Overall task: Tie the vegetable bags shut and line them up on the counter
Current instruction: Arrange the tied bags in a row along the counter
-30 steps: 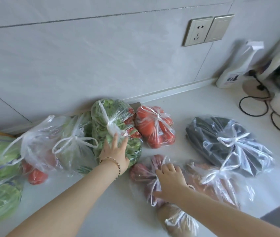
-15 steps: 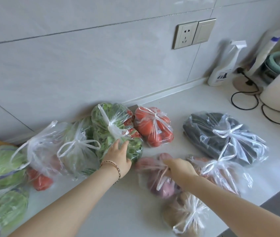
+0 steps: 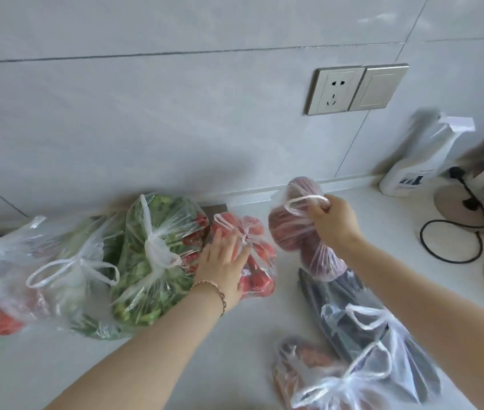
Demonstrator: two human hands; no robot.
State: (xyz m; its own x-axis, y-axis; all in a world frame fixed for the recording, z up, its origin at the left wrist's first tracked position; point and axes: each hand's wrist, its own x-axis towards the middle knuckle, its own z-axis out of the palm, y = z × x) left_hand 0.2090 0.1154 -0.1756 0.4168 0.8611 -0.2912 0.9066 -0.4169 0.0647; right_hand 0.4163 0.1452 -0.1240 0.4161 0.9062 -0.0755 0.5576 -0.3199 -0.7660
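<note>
Nearest: a tied bag of brownish produce (image 3: 308, 377) touches a tied dark-vegetable bag (image 3: 362, 318) on the counter (image 3: 235, 350). Left hand (image 3: 223, 263): fingers straight and spread, flat on the tied tomato bag (image 3: 257, 279), beside the greens bag (image 3: 152, 261). Right hand (image 3: 334, 221): fist curled round the knotted handles of a reddish-purple produce bag (image 3: 291, 232), which hangs over the dark bag's far end. Beyond: spray bottle (image 3: 412, 173) at the wall.

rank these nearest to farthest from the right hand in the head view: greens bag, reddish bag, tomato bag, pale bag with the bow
1. reddish bag: held in the right hand by its tied top.
2. tomato bag: just left, under the left hand.
3. greens bag: further left.
4. pale bag: far left end.
</note>
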